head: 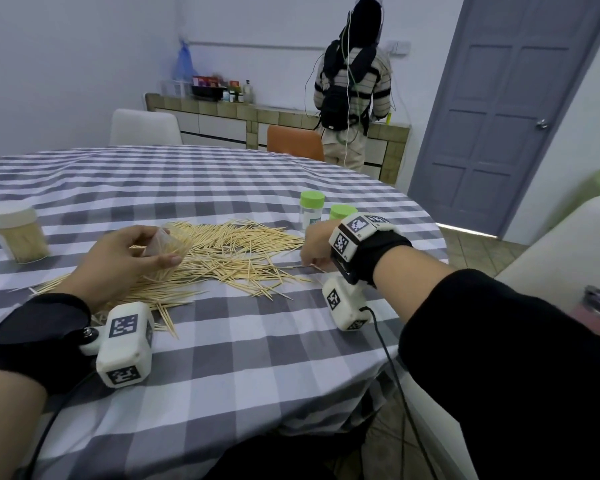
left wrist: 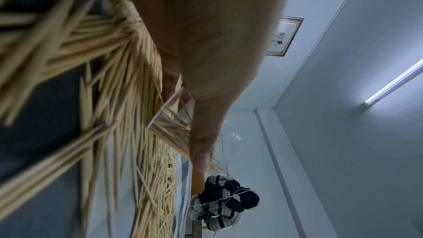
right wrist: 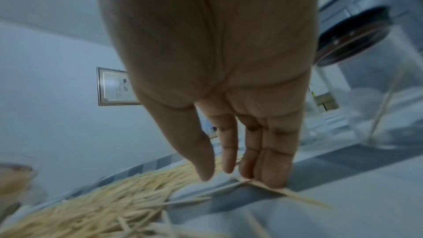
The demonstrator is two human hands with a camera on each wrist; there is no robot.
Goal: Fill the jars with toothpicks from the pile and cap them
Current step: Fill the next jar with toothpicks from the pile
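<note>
**Open jar tipped over the toothpick pile, right fingers down on strays**

The toothpick pile (head: 222, 251) sprawls across the checked tablecloth (head: 257, 358) and serves as the landmark here. Over the pile's left part, the left hand (head: 118, 261) grips a clear open jar (head: 168, 242), fingers and thumb curled round it; the jar is tilted on its side, and the left wrist view shows toothpicks inside it, though the palm covers most of its wall and how full it is cannot be made out. At the pile's right edge, the right hand (head: 317, 245) reaches down with fingers nearly straight and close together, the fingertips (right wrist: 270, 178) pressing on a few stray toothpicks (right wrist: 281, 190) against the cloth; the thumb stands apart and touches nothing visible. From the head view this hand's fingers are mostly hidden behind its own back.

Just beyond the right hand, behind the pile's right end, stand two green-capped jars (head: 311, 209), the nearer one partly hidden by the wrist. Well left of the pile stands a white-lidded jar (head: 16, 233) packed with toothpicks, blurred. Far behind the pile, a person (head: 352, 91) faces a counter.
</note>
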